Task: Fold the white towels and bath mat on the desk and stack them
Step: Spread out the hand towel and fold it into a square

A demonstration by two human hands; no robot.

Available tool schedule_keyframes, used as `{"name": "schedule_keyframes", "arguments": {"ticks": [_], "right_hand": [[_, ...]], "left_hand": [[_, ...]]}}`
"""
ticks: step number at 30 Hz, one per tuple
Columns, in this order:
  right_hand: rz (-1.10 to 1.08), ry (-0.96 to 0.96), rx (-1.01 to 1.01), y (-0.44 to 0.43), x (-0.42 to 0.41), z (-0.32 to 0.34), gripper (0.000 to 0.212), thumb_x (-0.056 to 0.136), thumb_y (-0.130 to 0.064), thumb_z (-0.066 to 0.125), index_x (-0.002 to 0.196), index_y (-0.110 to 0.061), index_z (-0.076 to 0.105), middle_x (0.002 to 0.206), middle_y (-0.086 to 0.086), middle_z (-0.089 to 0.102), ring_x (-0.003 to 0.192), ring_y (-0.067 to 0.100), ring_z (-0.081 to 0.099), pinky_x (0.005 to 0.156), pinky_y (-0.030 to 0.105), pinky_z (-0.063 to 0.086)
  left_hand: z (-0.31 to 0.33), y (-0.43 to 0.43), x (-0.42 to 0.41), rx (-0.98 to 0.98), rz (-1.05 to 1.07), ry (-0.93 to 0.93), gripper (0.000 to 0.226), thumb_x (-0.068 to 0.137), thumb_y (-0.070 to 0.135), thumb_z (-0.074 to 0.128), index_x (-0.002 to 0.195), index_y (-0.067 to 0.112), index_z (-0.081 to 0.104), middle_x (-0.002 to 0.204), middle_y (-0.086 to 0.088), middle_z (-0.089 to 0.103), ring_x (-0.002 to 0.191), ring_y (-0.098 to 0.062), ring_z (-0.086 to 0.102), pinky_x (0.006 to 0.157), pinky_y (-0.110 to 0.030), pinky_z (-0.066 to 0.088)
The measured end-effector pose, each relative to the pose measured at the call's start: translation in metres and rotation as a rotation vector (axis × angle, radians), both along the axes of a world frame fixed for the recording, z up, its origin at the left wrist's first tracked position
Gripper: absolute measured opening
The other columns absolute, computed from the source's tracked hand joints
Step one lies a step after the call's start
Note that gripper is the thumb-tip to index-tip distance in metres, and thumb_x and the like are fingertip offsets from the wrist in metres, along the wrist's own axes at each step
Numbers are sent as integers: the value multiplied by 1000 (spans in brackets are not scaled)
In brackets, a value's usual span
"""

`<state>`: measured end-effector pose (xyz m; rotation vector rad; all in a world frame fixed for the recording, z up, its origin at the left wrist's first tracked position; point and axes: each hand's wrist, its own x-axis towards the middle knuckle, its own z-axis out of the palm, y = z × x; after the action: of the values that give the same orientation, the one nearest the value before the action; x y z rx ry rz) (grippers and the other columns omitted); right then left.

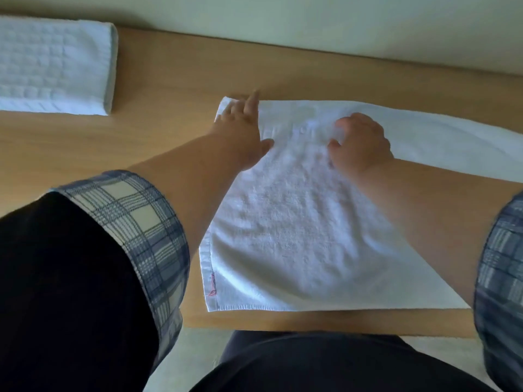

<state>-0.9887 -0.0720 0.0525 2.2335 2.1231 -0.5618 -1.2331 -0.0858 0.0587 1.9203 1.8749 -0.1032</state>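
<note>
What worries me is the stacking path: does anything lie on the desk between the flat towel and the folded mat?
Nothing visible does: only bare desk separates the towel from the folded mat, and the left hand and right hand are on the towel.

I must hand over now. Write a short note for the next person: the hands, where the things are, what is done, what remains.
Left hand: open, fingers straight on the far left corner of the white towel.
Right hand: curled, pinching the white towel near its far edge.
The towel lies flat on the desk.
Bath mat: folded, at the desk's far left.
Done: mat folded.
Left: fold this towel, stack it with the mat.
</note>
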Motion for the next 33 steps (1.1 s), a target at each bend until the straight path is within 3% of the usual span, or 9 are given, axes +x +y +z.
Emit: {"name": "schedule_keyframes", "arguments": {"ticks": [3,7,10,12,14,19,23,28,33], "right_hand": [[-36,-95,-100,18,15,-4,84,82,-67,59,153,-33,29,166,3,15,152,31,13,117,57,22],[38,-102,-201,31,35,0,111,71,-82,62,158,-36,11,169,2,-1,155,27,-2,120,59,10],[19,74,-74,19,48,6,94,85,-72,57,159,-29,19,168,3,9,155,21,4,124,46,13],[-35,123,45,1,57,5,74,95,-59,51,157,-25,29,167,5,17,154,22,10,124,42,14],[-89,32,47,-17,74,-1,67,98,-57,45,156,-28,30,167,5,16,154,24,8,123,44,12],[-236,-74,-111,-29,139,-10,83,89,-72,43,158,-34,18,168,3,4,154,29,3,121,51,10],[-293,-28,-37,-21,182,3,68,94,-56,47,154,-27,34,165,5,19,148,33,20,117,48,24],[-240,-76,-117,-20,243,11,47,98,-46,43,137,-20,49,155,11,34,146,33,25,114,49,31],[-126,-7,-119,-15,289,-1,55,102,-42,40,154,-22,34,166,5,17,154,26,9,123,43,16]], "left_hand": [[-13,6,-1,-95,-29,185,99,93,69,42,159,20,-13,167,-10,-17,153,-35,-14,124,-52,0],[-7,-1,23,-70,65,237,90,96,46,43,158,14,-15,165,-16,-20,152,-38,-17,122,-55,-6],[-2,-29,73,123,-123,13,83,96,24,39,158,26,-16,166,-9,-19,152,-33,-17,122,-53,-9],[-6,-45,100,136,-223,-42,72,101,45,31,157,37,-13,167,-5,-19,152,-32,-18,118,-58,-12],[-15,-44,107,34,-118,25,79,96,71,21,157,37,-15,166,-7,-22,151,-37,-20,116,-65,-12],[-30,-23,95,-14,-28,190,106,77,92,26,157,35,-11,165,-10,-23,150,-40,-22,113,-72,-8],[-10,-28,127,-8,-33,196,93,87,71,48,156,28,2,165,-10,-21,151,-39,-16,115,-68,-4],[14,-48,234,78,-369,-67,75,99,44,48,159,25,9,168,-9,3,154,-29,-3,124,-48,2],[8,-25,347,93,-453,-124,53,102,30,46,152,17,36,156,-11,33,145,-30,27,117,-41,25]]}}
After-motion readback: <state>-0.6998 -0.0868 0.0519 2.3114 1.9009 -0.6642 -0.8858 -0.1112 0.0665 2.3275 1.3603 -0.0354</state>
